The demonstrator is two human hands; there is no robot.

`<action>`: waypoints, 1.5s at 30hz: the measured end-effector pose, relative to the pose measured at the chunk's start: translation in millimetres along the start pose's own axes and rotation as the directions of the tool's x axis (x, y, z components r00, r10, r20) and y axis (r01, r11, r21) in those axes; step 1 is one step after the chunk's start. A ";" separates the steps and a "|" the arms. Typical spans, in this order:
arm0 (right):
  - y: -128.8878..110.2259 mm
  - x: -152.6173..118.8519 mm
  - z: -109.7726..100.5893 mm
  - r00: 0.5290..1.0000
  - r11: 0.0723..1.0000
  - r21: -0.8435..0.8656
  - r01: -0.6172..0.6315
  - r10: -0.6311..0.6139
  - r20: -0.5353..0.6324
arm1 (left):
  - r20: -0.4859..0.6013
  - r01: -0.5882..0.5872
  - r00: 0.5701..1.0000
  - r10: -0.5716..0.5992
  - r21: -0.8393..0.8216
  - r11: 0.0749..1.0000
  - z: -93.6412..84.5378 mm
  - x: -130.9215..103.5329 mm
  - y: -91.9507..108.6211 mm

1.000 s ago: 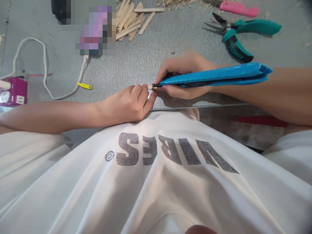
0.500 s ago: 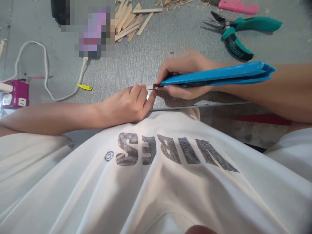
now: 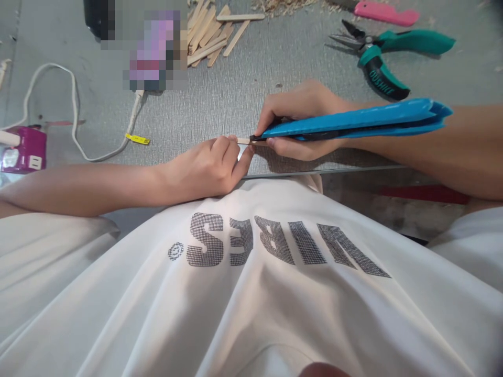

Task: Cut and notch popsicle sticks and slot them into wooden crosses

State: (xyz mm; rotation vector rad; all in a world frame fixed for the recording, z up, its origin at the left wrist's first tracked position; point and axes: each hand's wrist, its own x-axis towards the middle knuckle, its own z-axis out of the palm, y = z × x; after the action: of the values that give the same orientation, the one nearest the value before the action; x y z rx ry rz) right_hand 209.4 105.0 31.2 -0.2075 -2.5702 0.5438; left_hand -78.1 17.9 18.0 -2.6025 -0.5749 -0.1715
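While the grey table (image 3: 220, 99) fills the upper part of the view and our white shirt (image 3: 251, 283) the lower, little has moved in the last second. Our right hand (image 3: 302, 118) has slid only slightly to the right, taking the long blue cutter (image 3: 353, 121) with it, so the dark tip sits a touch further along the small wooden stick (image 3: 243, 141). We judge this as a slow, careful trim at the stick's end, not a finished cut, since the stick looks whole.

The right hand is clenched round the cutter near its nose, thumb under and fingers over. Our left hand (image 3: 204, 167) is curled, pinching the stick between fingertips and thumb and pressing it near the table's front edge; its grip looks unchanged.

Further back, the teal pliers (image 3: 377, 57) lie open on the table, with a pink tool (image 3: 383, 11) beyond them, and a pile of flat wooden sticks (image 3: 208, 34) rests at the far edge. At the left, a white cable (image 3: 74, 110) loops towards a purple socket block (image 3: 23, 154).
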 end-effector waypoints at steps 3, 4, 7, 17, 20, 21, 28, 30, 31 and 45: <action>1.0 -1.9 0.4 1.000 1.000 0.016 -0.015 0.015 0.004 | -0.004 -0.029 1.000 0.029 0.037 0.999 -1.2 1.2 -0.4; 0.9 -2.7 0.8 1.000 0.999 0.030 -0.028 0.028 -0.006 | -0.004 -0.035 0.999 0.035 0.033 0.999 -1.9 1.7 -0.6; -1.2 -4.3 2.1 0.996 0.993 0.100 -0.059 0.065 -0.058 | 0.005 -0.041 0.999 0.041 0.019 0.999 -4.1 2.9 -1.0; -8.9 -1.9 1.0 0.983 0.979 0.171 -0.109 0.131 -0.125 | 0.010 -0.032 0.999 0.032 -0.009 0.999 -2.1 2.3 0.8; -10.2 0.5 0.3 0.991 0.985 0.115 -0.130 0.134 -0.026 | 0.004 -0.034 0.999 0.034 0.009 0.999 -0.9 2.2 0.7; -10.3 1.5 -0.5 0.990 0.984 0.102 -0.144 0.144 0.004 | 0.006 -0.033 0.999 0.033 -0.006 0.999 -0.6 2.0 0.6; -9.7 5.8 -5.8 0.991 0.988 0.099 -0.122 0.117 0.058 | 0.021 -0.002 1.000 0.004 -0.091 0.996 1.6 0.9 1.9; -9.8 6.2 -5.8 0.993 0.988 0.111 -0.106 0.100 0.056 | 0.020 -0.001 1.000 0.002 -0.073 0.997 1.0 1.6 2.3; -9.7 6.1 -5.5 0.994 0.988 0.113 -0.102 0.096 0.057 | 0.018 -0.006 1.000 0.007 -0.054 0.999 0.2 2.1 2.2; -9.3 10.4 -1.9 0.998 0.999 0.029 -0.038 0.037 0.043 | -0.037 -0.027 0.999 0.033 0.132 0.991 -7.2 7.0 2.5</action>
State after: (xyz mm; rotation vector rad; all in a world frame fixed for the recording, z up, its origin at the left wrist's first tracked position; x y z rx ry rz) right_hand 201.0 99.8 41.2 -0.2365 -2.6021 0.6057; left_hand -70.8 15.1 24.9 -2.4729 -0.5153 -0.1685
